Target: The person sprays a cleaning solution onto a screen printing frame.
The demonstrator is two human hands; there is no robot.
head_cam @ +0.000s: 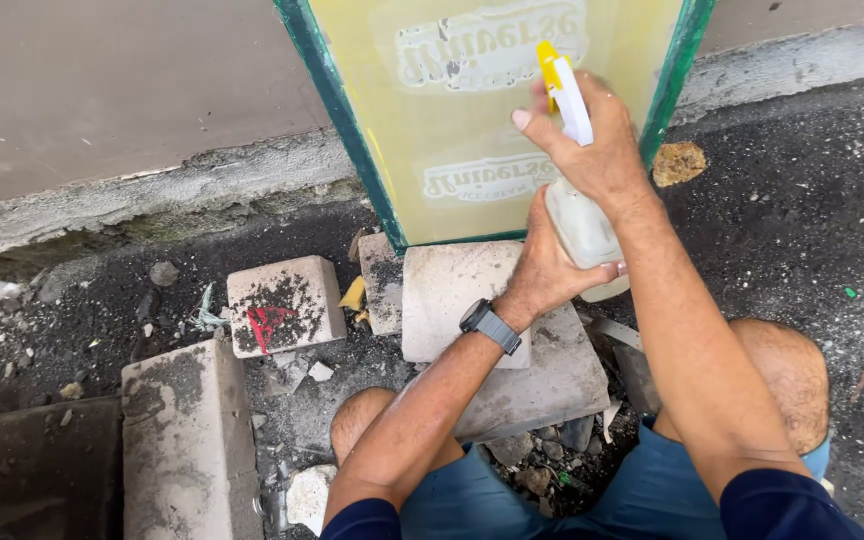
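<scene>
A green-framed printing screen (352,140) with yellow mesh leans against the wall, its lower edge resting on a concrete block (447,295). My left hand (547,270) grips the body of a translucent spray bottle (584,228) in front of the screen. My right hand (597,140) is wrapped around the bottle's white and yellow trigger head (564,90), index finger stretched out. A grey watch (490,325) sits on my left wrist. I am crouching, knees on either side of the blocks.
Several concrete blocks lie on the dark gravelly ground: one with a red mark (282,303), a long one (187,440) at lower left, a flat slab (542,385) under my arms. A brown stone (679,162) lies right of the screen. A grey wall (102,90) runs behind.
</scene>
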